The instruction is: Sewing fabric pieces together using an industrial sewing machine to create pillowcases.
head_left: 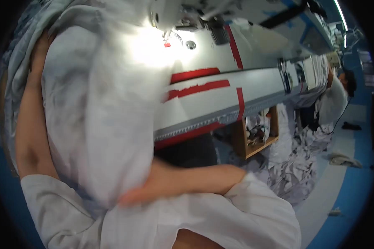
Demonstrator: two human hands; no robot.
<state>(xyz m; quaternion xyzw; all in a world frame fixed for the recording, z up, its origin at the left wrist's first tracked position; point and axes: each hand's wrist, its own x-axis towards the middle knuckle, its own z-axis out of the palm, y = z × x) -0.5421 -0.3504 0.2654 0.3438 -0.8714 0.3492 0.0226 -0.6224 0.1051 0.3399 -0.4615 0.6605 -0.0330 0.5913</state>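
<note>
A large piece of white cloth (70, 95) spreads over the left side of the machine table, its right part smeared by motion. At the far left, my left hand (40, 47) reaches in between this cloth and a heap of grey-white fabric (20, 74); its fingers are mostly hidden. My right hand (153, 186), blurred, touches the near lower edge of the white cloth close to my body. Its finger positions are unclear. Ahead, a lit sewing machine (166, 16) stands over the cloth's far edge, with a small red piece (167, 44) near its needle.
Red tape strips (199, 89) and a ruler tape (187, 132) mark the table. An open wooden drawer (257, 149) holding small items hangs below its edge. Crumpled white fabric (295, 170) piles up on the right. Another person (334, 97) works farther along.
</note>
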